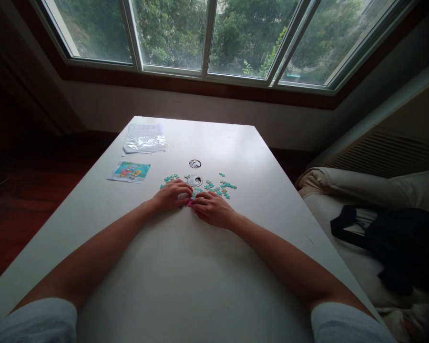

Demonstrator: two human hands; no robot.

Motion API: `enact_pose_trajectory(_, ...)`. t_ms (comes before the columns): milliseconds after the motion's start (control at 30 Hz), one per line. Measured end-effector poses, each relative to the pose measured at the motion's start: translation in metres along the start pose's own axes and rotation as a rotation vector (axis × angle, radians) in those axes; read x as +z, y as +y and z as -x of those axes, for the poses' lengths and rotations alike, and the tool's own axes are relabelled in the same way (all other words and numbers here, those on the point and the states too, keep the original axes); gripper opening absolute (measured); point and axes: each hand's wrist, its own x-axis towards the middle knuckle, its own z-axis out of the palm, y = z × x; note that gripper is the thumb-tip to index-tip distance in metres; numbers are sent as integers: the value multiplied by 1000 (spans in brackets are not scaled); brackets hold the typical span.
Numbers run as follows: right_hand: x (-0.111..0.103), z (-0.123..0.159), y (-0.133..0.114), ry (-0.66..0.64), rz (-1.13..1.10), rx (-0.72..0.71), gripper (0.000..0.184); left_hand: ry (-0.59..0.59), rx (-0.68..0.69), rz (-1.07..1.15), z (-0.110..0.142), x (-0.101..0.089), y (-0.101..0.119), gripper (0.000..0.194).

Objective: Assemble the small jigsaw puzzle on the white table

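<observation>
My left hand (pixel 173 195) and my right hand (pixel 213 208) meet over the white table, fingers bent and closed in. Between their fingertips is a small pink jigsaw piece (pixel 189 203), and both hands appear to pinch it. Its outline is partly hidden by the fingers. Teal jigsaw pieces (pixel 228 185) lie loosely scattered just beyond and to the right of my hands. More of these pieces (pixel 171 177) lie beyond my left hand. A round metal-rimmed table fitting (pixel 195 180) sits just past my fingertips.
A colourful picture sheet (pixel 131 171) lies left of the pieces. Behind it are papers in a clear plastic bag (pixel 145 138). A round disc (pixel 195 164) lies farther back on the white table (pixel 200 267). To the right, a couch (pixel 364 190) holds dark fabric (pixel 403 238).
</observation>
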Motion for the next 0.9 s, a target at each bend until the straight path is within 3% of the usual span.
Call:
enact_pose_trajectory(167, 0, 1, 1, -9, -21, -4, 22, -8, 3, -23, 0, 0, 1, 13)
enact_pose_trajectory(333, 2, 2, 3, 70, -129, 42, 24, -14, -19, -48, 0, 2, 5, 12)
enact_pose_trajectory(500, 1, 6, 14, 243, -159, 264, 19, -22, -32, -55, -1, 2, 7, 15)
enact_pose_trajectory(633, -2, 12, 31, 294, -112, 431, 22, -24, -31, -66, -1, 1, 10, 19)
enact_pose_trajectory(900, -13, 30, 57, 152, 199, 748, 13, -41, -67, -86, -2, 1, 14, 15)
